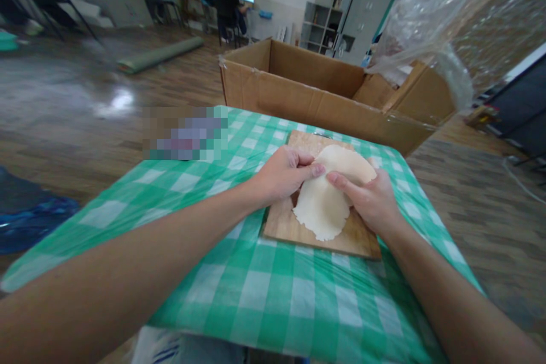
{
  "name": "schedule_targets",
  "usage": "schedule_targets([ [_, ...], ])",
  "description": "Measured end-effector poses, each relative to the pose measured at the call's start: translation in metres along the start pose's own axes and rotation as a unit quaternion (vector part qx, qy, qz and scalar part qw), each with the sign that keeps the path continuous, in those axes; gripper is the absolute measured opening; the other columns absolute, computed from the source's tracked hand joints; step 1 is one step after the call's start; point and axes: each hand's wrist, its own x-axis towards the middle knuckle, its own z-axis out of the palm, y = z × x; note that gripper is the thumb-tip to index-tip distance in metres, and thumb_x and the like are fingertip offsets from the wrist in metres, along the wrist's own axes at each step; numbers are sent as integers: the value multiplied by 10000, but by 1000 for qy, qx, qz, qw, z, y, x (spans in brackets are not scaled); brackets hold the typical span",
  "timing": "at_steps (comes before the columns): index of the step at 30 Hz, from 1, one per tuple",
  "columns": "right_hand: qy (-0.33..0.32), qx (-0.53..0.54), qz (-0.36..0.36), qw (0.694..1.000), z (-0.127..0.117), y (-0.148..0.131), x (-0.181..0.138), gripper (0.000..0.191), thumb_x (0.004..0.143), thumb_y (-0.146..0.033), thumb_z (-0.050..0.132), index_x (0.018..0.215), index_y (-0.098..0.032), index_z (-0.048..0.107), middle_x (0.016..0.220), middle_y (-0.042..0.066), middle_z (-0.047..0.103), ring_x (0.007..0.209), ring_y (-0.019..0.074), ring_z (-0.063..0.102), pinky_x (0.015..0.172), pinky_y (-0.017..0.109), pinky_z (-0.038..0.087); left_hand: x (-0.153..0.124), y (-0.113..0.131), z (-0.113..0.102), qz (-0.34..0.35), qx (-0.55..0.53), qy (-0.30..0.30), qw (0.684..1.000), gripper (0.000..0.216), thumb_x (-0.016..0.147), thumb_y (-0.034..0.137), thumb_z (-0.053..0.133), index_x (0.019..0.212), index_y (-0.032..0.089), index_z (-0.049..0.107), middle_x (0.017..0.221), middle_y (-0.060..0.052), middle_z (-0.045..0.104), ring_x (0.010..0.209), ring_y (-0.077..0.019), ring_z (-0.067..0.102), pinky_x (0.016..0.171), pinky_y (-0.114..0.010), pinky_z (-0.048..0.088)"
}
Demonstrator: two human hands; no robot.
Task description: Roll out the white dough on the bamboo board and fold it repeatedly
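A flat, pale sheet of dough (324, 205) with a ragged lower edge hangs between my hands over a wooden board (290, 224). My left hand (290, 173) grips its left side, thumb on top and fingers curled beneath. On the right, my right hand (369, 193) pinches it the same way, its thumb close to the left thumb and its fingers mostly hidden behind the sheet. The dough's upper part spreads out beyond the thumbs. Whether its lower edge touches the board I cannot tell.
A green and white checked cloth (230, 290) covers the table. Past its far edge stands a big open cardboard box (315, 96) with plastic wrap (460, 34) over its right side. A blurred-out item (187, 133) lies at the far left corner. Someone sits at screens (228, 3) behind.
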Motion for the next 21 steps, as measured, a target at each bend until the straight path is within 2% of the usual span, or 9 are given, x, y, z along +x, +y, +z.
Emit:
schedule_targets([
  [4, -2, 4, 4, 1000, 0, -1, 0, 419, 770, -481, 894, 1066, -204, 784, 1062, 82, 826, 830, 276, 793, 683, 346, 660, 3, -2, 0, -5, -28, -7, 1000, 335, 930, 459, 725, 919, 129, 775, 771, -76, 764, 556, -139, 679, 450, -198, 496],
  [9, -8, 24, 9, 1000, 2, 0, 0, 421, 766, -492, 893, 1074, -222, 794, 1094, 81, 822, 876, 289, 792, 719, 371, 666, 3, 0, 0, -11, -31, 43, 999, 300, 877, 431, 789, 888, 132, 776, 789, -82, 773, 601, -155, 699, 487, -216, 525],
  [12, -8, 23, 10, 1000, 3, 1, 0, 432, 784, -508, 877, 1083, -212, 784, 1078, 85, 824, 860, 289, 792, 692, 365, 663, 1, 0, 0, -14, -36, 66, 997, 290, 881, 423, 777, 878, 133, 771, 773, -84, 764, 579, -155, 688, 459, -214, 492],
  [14, -10, 25, 9, 1000, 3, 1, 0, 450, 790, -513, 871, 1100, -200, 777, 1079, 88, 823, 852, 294, 793, 680, 368, 662, 2, 0, 0, -19, -47, 57, 997, 298, 891, 432, 765, 894, 134, 768, 760, -80, 753, 550, -143, 669, 449, -213, 477],
  [18, -12, 23, -6, 1000, 3, 0, -1, 436, 803, -495, 865, 1110, -200, 767, 1088, 92, 819, 857, 294, 793, 677, 367, 665, 3, -1, -1, -29, -61, -2, 998, 338, 858, 458, 805, 962, 138, 769, 783, -73, 755, 544, -130, 659, 469, -218, 493],
  [21, -5, 20, -9, 1000, 5, -4, -4, 399, 791, -480, 879, 1072, -225, 754, 1050, 72, 822, 847, 277, 791, 658, 346, 663, 2, -3, 0, -10, -37, -5, 999, 300, 833, 404, 835, 960, 139, 774, 837, -76, 780, 610, -136, 690, 507, -207, 505],
])
